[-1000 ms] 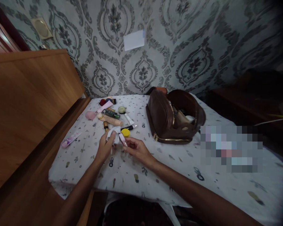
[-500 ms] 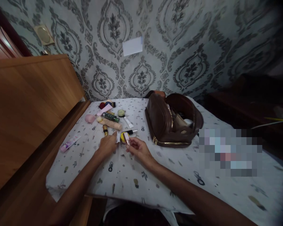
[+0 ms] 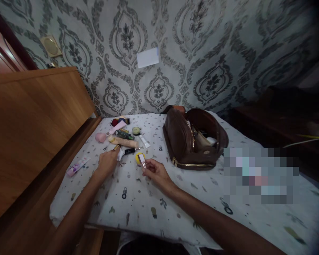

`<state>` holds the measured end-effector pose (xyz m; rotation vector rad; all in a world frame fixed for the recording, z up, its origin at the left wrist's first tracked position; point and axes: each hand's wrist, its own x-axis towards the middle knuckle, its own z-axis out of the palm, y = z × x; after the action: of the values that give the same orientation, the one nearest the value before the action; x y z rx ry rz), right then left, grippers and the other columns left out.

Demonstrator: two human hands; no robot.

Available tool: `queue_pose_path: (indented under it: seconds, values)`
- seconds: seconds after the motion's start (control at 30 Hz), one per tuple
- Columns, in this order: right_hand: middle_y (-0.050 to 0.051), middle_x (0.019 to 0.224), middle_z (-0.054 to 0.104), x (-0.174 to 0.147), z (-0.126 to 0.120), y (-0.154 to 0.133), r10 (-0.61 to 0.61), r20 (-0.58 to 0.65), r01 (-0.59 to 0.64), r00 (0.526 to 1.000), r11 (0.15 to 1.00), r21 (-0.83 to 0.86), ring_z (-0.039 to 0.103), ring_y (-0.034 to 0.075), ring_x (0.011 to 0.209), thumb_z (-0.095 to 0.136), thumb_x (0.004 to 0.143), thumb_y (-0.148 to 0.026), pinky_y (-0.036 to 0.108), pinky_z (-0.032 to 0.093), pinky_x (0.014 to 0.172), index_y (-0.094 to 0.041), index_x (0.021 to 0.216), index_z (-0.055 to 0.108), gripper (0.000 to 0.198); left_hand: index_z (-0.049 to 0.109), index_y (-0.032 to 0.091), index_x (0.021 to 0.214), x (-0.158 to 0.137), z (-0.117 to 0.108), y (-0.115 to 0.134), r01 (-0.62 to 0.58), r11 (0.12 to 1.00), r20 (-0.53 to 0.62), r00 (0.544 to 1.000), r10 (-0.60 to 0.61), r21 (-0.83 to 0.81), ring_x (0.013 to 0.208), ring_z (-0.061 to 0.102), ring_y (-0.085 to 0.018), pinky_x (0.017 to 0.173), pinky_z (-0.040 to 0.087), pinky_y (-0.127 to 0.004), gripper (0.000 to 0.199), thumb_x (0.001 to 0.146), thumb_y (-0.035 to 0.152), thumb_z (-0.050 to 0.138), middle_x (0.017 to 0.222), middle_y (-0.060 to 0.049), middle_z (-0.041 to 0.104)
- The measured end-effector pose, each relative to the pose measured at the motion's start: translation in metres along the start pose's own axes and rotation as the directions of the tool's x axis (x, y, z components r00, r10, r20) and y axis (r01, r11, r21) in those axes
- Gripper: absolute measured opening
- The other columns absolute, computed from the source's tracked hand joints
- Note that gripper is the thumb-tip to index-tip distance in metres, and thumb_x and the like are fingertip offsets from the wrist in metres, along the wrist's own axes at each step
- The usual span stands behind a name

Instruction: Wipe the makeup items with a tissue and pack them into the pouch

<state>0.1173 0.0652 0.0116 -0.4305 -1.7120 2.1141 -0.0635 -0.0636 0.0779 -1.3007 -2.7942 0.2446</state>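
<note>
My right hand [image 3: 159,174] pinches a small clear-pink and white tube [image 3: 142,160] between thumb and fingers. Just behind that tube, a round yellow item [image 3: 137,158] rests on the cloth. My left hand [image 3: 108,163] is closed and low over the table. At its fingertips is a small white item [image 3: 120,154], its kind unclear. A black tube with a clear end [image 3: 130,151] lies right beside the white item. A gold-and-black cosmetic tube [image 3: 117,146] is partly hidden behind my left fingers. Beyond them lies a long beige tube [image 3: 126,142].
An open brown leather bag [image 3: 178,141] with things inside stands right of centre. Farther back lie a green bottle [image 3: 124,134], a white tube [image 3: 144,141], a pink puff [image 3: 100,137] and a round jar [image 3: 136,130]. A patterned tube [image 3: 78,166] is at left, by a wooden panel [image 3: 37,106].
My left hand has moved left, and the white item and the black tube have shifted left as well. My right hand stays nearly in place, still pinching the small tube.
</note>
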Motion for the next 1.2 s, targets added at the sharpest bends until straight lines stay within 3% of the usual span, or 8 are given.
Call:
queue_pose_path:
  seconds: [0.27,0.37,0.47,0.6,0.8,0.97,1.1,1.2]
  values:
    - [-0.001,0.076,0.06,-0.001,-0.001,-0.002,-0.018,0.029,0.018,0.999,1.0,-0.022,0.058,0.012,0.065,0.074,0.072,-0.037,0.023,0.041,0.053,-0.018,0.095,0.064,0.031,0.049,0.019,0.132,0.016,-0.011,0.002,0.037,0.999,-0.103,0.994,-0.038,-0.006,0.099,0.066,-0.029,0.08,0.049,-0.039,0.045,0.091,0.01,0.036,0.114,-0.016,0.065]
    - [-0.001,0.077,0.06,-0.001,-0.002,-0.002,-0.034,0.037,0.034,0.999,0.999,-0.009,0.057,0.013,0.064,0.074,0.072,-0.038,0.023,0.041,0.052,-0.019,0.095,0.064,0.032,0.056,0.027,0.127,0.03,-0.021,0.026,-0.13,0.991,-0.16,0.98,0.122,-0.036,0.108,0.059,-0.026,0.083,0.048,-0.035,0.043,0.09,0.011,0.04,0.12,-0.01,0.06]
    - [-0.001,0.076,0.059,0.0,-0.002,-0.001,-0.036,0.044,0.036,0.998,0.999,0.016,0.056,0.012,0.064,0.075,0.072,-0.041,0.022,0.04,0.051,-0.019,0.094,0.062,0.033,0.056,0.029,0.13,0.052,-0.029,0.054,-0.389,0.921,-0.221,0.9,0.375,-0.021,0.115,0.051,-0.028,0.086,0.047,-0.036,0.045,0.091,0.012,0.043,0.121,-0.011,0.054]
    - [-0.002,0.075,0.057,0.0,-0.003,0.0,-0.022,0.049,0.02,0.999,0.999,0.026,0.055,0.012,0.063,0.076,0.071,-0.043,0.022,0.041,0.051,-0.02,0.093,0.061,0.035,0.053,0.033,0.136,0.083,-0.029,0.081,-0.52,0.854,-0.129,0.846,0.518,0.019,0.119,0.048,-0.03,0.087,0.048,-0.038,0.05,0.092,0.012,0.042,0.121,-0.012,0.051]
    - [-0.001,0.076,0.058,0.0,-0.004,0.001,-0.019,0.046,0.018,0.999,1.0,0.019,0.054,0.012,0.064,0.076,0.071,-0.042,0.023,0.042,0.053,-0.02,0.094,0.061,0.035,0.069,0.017,0.109,0.102,-0.014,0.081,-0.432,0.901,-0.096,0.899,0.428,-0.032,0.117,0.053,-0.03,0.093,0.048,-0.041,0.031,0.088,0.01,0.047,0.119,-0.016,0.057]
    - [-0.001,0.075,0.059,0.0,-0.004,0.0,-0.006,0.032,0.005,0.999,1.0,0.026,0.056,0.011,0.063,0.075,0.071,-0.042,0.02,0.038,0.048,-0.019,0.095,0.063,0.035,0.061,0.018,0.122,0.092,-0.009,0.059,-0.355,0.911,-0.182,0.93,0.32,-0.211,0.113,0.057,-0.027,0.095,0.048,-0.039,0.043,0.082,0.007,0.051,0.122,-0.014,0.059]
    - [-0.001,0.076,0.061,0.001,-0.004,0.001,-0.018,0.021,0.017,1.0,0.999,0.05,0.058,0.011,0.063,0.077,0.07,-0.043,0.019,0.039,0.048,-0.018,0.096,0.064,0.038,0.05,0.016,0.136,0.069,-0.009,0.041,-0.375,0.843,-0.281,0.918,0.28,-0.385,0.115,0.057,-0.022,0.1,0.046,-0.035,0.053,0.084,0.009,0.043,0.122,-0.011,0.062]
    - [0.0,0.078,0.063,0.001,-0.003,0.0,-0.011,0.02,0.01,1.0,0.997,0.076,0.06,0.012,0.062,0.078,0.069,-0.046,0.02,0.04,0.047,-0.018,0.097,0.064,0.042,0.055,0.016,0.131,0.037,-0.012,0.034,-0.42,0.655,-0.357,0.903,0.237,-0.628,0.114,0.059,-0.025,0.1,0.047,-0.037,0.046,0.088,0.016,0.041,0.109,-0.008,0.067]
